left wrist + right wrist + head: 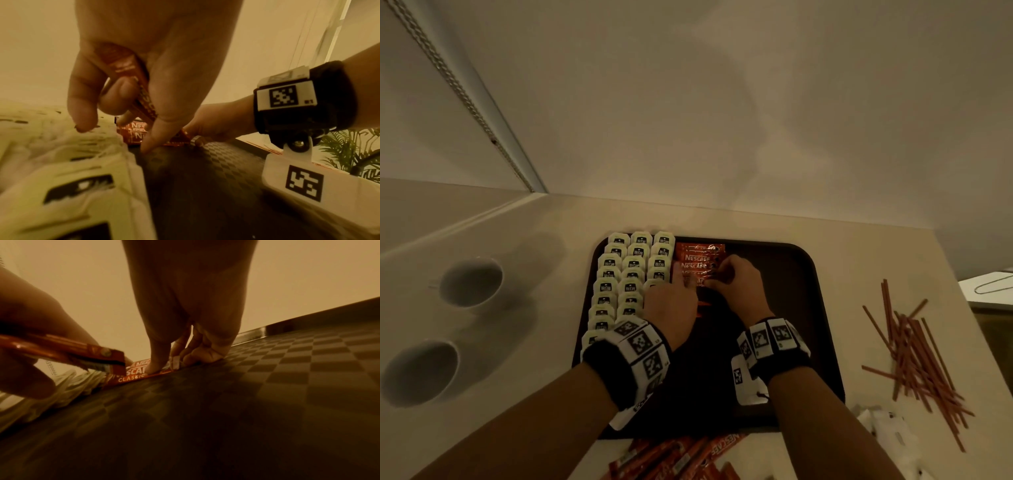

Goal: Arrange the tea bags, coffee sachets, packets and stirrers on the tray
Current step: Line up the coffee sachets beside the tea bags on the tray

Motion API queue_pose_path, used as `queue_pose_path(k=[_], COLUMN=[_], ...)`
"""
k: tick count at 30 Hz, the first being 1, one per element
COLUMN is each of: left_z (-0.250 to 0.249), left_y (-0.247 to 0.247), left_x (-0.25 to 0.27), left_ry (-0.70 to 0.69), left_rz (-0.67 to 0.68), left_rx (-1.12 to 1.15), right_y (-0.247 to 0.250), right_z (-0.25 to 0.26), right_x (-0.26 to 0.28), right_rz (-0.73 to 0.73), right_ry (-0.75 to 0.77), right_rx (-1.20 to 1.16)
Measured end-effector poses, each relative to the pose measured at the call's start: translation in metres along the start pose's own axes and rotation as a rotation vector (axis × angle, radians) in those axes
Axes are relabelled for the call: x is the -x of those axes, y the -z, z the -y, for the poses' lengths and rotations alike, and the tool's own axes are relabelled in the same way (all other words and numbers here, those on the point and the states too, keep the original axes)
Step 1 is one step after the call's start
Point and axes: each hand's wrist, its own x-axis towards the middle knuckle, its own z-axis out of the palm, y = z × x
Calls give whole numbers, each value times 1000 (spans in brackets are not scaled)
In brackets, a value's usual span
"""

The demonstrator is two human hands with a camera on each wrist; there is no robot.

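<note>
On the tray (808,308), the right hand (739,284) is pressing its fingertips on the newest coffee sachet (135,378), lying crosswise beside the tea bags (619,284). The left hand (671,301), nearer them, is gripping spare sachets (141,97).

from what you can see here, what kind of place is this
Probably a hotel-room or office tea and coffee station: a dark square plastic tray of pale tea bags and orange Nescafe sachets, beside two white ceramic cups.
</note>
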Motion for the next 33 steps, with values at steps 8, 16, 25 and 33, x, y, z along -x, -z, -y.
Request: queue_pose_path(k=[8,16,25,33], left_z=[1,1,4,9], left_y=[-2,-4,-3,7], left_x=[-6,-8,-11,2], left_ry=[17,16,-5,-38], left_rz=[44,47,58,-50], left_rx=[21,35,51,68], right_y=[-3,-4,-2,-2], right_z=[-5,-7,-8,-7], right_x=[-3,-4,-1,-2], right_rz=[-12,-7,-19,-8], right_ry=[8,-3,14,2], right_rx=[-53,-44,-61,-43])
